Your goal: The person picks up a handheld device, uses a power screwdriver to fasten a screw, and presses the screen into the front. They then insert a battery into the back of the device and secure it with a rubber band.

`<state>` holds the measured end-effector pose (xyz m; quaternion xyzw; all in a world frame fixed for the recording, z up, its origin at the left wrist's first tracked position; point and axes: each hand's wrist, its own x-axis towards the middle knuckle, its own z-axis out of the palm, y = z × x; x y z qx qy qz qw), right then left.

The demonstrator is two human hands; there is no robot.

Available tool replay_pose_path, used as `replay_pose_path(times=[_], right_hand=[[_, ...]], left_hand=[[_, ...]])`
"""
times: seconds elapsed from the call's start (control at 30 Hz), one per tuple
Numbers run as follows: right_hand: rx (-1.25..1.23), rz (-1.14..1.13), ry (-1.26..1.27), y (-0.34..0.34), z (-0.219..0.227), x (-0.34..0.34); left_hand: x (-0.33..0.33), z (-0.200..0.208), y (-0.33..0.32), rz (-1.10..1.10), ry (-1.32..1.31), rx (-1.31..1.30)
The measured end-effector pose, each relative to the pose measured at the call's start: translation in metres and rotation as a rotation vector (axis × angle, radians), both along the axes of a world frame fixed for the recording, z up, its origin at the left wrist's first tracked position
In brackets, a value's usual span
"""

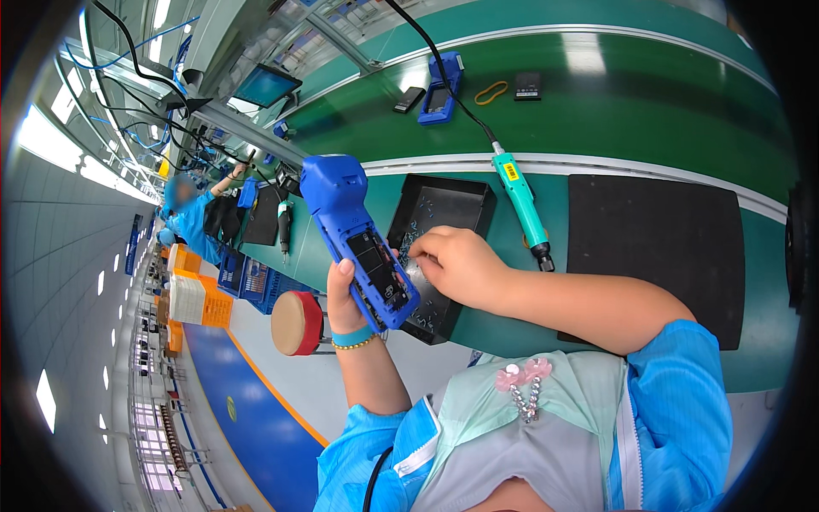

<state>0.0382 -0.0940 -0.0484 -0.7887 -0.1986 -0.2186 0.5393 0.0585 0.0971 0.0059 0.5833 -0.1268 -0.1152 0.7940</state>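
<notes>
My left hand (343, 299) is wrapped round a blue handheld terminal (335, 198), its open battery bay facing up. The terminal is held tilted, over the left side of a black tray (465, 198). Small screws (418, 229) lie scattered on the tray's floor. Over the tray, my right hand (461, 263) has its fingers curled together close to the screws; whatever is between the fingertips is hidden. To the right of the tray, a green electric screwdriver (522, 200) hangs on a black cable, bit end toward me.
A black mat (657, 247) covers the bench's right part. On the green conveyor behind are another blue terminal (439, 98), a rubber band (490, 92) and a black battery (528, 86). A red-sided stool (299, 322) stands at left. Farther left, a co-worker (192, 222) sits at the bench.
</notes>
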Motion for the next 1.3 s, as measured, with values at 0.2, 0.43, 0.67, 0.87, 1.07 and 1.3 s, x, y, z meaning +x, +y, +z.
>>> replay_pose_path(times=[0.2,0.43,0.67,0.87,1.07,1.3], right_hand=[[0.659,0.488,0.811,-0.001,0.015,0.002],[1.082,0.833,1.065,-0.003,-0.001,0.010],[1.227,0.973,1.064,0.004,-0.005,0.004],[1.124,0.850,0.945,0.005,-0.009,0.007],[0.926,0.633,0.853,0.002,-0.002,0.007],[0.809,0.579,0.724,0.000,-0.003,0.008]], left_hand=[[-0.004,0.003,-0.005,-0.112,-0.056,-0.145],[-0.006,0.008,-0.011,-0.133,-0.072,-0.108],[-0.006,0.010,-0.007,-0.169,-0.029,-0.062],[-0.002,0.024,-0.006,-0.123,-0.073,0.175],[-0.002,0.035,-0.008,-0.094,-0.077,0.324],[-0.004,0.034,-0.011,-0.094,-0.054,0.277]])
